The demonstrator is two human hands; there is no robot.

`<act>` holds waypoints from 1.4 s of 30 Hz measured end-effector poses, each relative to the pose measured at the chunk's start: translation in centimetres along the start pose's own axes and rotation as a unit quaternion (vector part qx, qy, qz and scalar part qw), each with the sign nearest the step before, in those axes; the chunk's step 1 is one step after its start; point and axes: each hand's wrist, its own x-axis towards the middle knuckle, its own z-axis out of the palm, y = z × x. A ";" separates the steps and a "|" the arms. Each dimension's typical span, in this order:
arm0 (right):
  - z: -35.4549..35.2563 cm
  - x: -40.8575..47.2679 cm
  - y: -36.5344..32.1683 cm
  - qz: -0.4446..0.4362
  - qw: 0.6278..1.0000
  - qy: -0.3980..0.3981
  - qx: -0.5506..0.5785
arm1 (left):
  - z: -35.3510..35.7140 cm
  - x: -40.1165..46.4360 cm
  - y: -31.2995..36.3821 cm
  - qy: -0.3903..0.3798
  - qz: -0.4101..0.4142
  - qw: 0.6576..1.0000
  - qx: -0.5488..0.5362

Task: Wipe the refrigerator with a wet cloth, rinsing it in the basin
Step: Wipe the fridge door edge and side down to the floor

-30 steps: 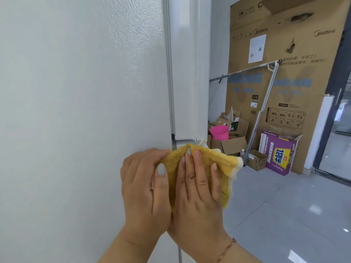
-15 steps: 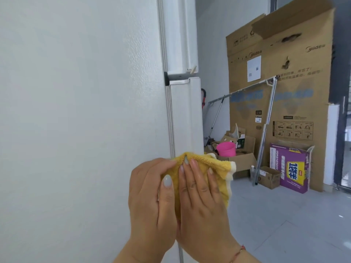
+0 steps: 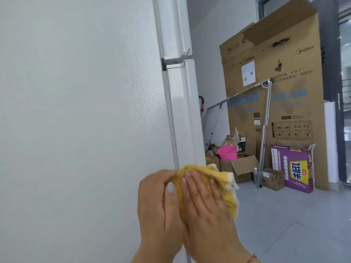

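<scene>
The white refrigerator (image 3: 79, 114) fills the left half of the view, its textured side panel facing me and its door edge (image 3: 184, 111) running down the middle. A yellow cloth (image 3: 225, 179) with a pale border is pressed against that door edge low down. My left hand (image 3: 157, 205) pinches the cloth's left side with thumb and fingers. My right hand (image 3: 207, 207) lies flat on the cloth, fingers pointing up. No basin is in sight.
A hinge bracket (image 3: 171, 62) splits the upper and lower doors. Behind stand a tall cardboard appliance box (image 3: 284, 73), a metal drying rack (image 3: 266, 120), open cartons with a pink bucket (image 3: 227, 152), and a purple box (image 3: 292, 168) on the grey tiled floor.
The view has tilted upward, so the hinge bracket now sits high in frame. Both hands stay together on the cloth against the door edge, below the hinge.
</scene>
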 end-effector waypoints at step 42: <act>3.2 -10.6 -1.6 -0.021 0.997 -0.016 -0.071 | -0.9 -9.3 -0.5 -0.052 -0.262 0.957 -0.114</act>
